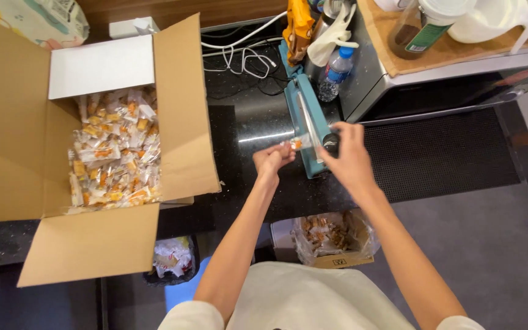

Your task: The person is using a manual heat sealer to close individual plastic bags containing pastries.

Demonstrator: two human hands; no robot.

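My left hand pinches a small clear packet with an orange snack and holds its end in the jaw of a teal heat sealer. My right hand rests on top of the sealer's arm at its black knob, pressing down on it. The sealer lies on a black counter, running away from me.
A large open cardboard box filled with several sealed snack packets stands at the left. A microwave, water bottle and white cables lie behind. Below the counter are a small box of snacks and a bin.
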